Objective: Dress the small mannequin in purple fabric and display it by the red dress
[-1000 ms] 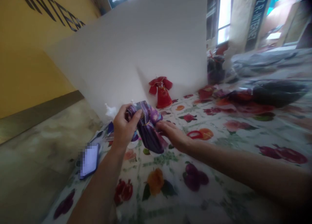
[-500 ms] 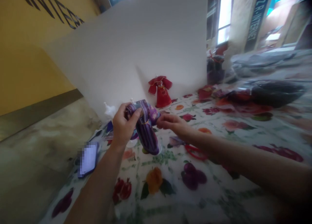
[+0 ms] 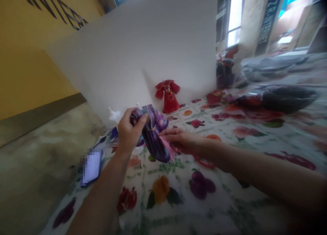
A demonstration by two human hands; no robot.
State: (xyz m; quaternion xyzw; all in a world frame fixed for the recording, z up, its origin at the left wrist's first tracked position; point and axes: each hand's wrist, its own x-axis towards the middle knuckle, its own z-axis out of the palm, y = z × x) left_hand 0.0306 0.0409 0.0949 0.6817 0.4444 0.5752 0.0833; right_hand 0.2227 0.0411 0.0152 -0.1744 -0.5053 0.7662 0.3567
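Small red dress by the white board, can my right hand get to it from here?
Probably yes: mainly fruit-print tablecloth shows between your right hand and the small red dress, though that hand, seemingly pinching a pink tassel, would need freeing.

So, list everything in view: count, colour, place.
Purple outfit: one, purple, centre
Pink tassel: one, pink, against outfit
White board: one, white, behind
Red outfit: one, red, before board
White object: one, white, left of centre
Phone: one, dark, left
Red loop: one, red, right of centre
Tablecloth: one, white fruit print, foreground
Plastic wrapping: count unclear, dark, right
Wall: one, yellow, upper left
Window: one, bright, upper right
Sign: one, dark, upper right
Left hand: one, bare, on purple outfit
Right hand: one, bare, at pink tassel
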